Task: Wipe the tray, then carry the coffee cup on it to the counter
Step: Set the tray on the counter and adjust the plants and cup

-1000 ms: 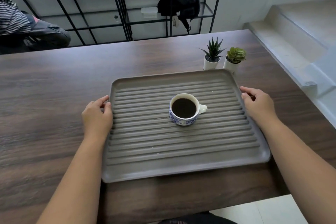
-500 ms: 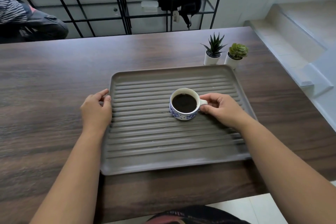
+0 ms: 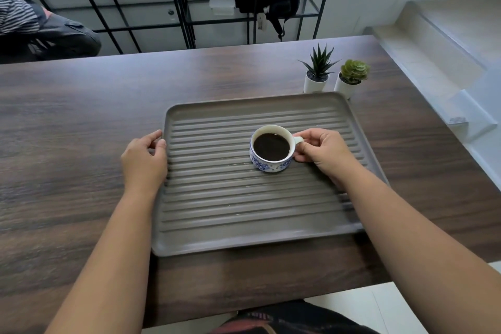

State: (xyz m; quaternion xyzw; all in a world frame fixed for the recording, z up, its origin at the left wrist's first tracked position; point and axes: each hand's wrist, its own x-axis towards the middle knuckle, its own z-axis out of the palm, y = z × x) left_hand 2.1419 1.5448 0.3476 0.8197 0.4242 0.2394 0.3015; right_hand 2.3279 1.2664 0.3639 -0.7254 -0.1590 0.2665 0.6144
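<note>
The right hand pinches the coffee cup handle, a firmer grip than a moment ago; the left hand stays curled over the tray rim.

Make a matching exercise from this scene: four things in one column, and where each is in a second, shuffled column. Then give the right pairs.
Things:
1. coffee cup
2. left hand
3. right hand
4. two potted plants

Places:
A. on the table just past the tray's far right corner
B. pinching the cup's handle
C. standing on the ribbed floor of the tray
D. gripping the tray's left rim

Pairs: 1-C, 2-D, 3-B, 4-A
</note>
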